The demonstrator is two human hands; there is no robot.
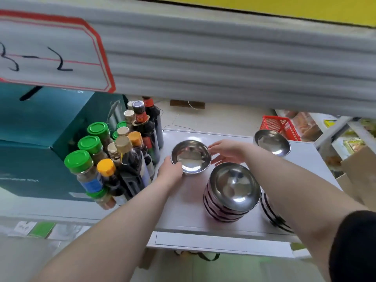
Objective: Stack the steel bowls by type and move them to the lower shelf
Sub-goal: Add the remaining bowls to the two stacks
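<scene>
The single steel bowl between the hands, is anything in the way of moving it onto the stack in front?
Nothing visible. The single bowl sits between the left hand and right hand; bare shelf separates it from the open-topped stack.

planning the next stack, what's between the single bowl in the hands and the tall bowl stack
Nothing: in the head view only bare white shelf separates the single bowl from the tall bowl stack.
</scene>
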